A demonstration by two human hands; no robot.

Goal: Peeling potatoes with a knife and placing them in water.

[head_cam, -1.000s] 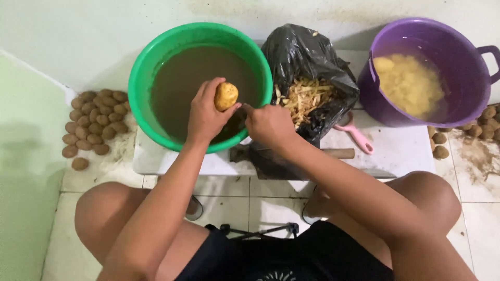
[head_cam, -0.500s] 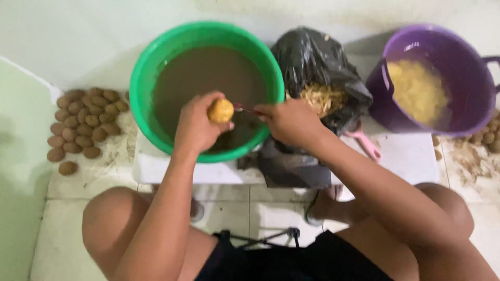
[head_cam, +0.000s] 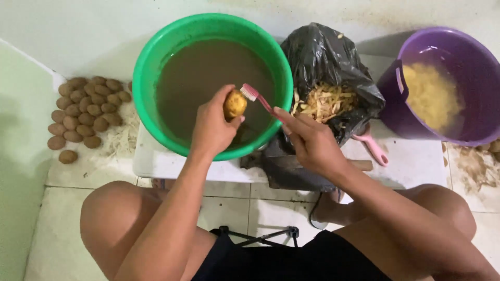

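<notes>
Yellow and freshly peeled, a small potato sits in the left hand's closed grip above a green basin of murky water, while the right hand pinches a pink toothbrush, bristles against it; unpeeled potatoes lie heaped at left.

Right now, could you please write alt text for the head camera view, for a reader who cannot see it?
A person's left hand holds a potato over a green basin of brown water while the right hand touches a pink toothbrush to it. A black bag holds peelings.
</notes>
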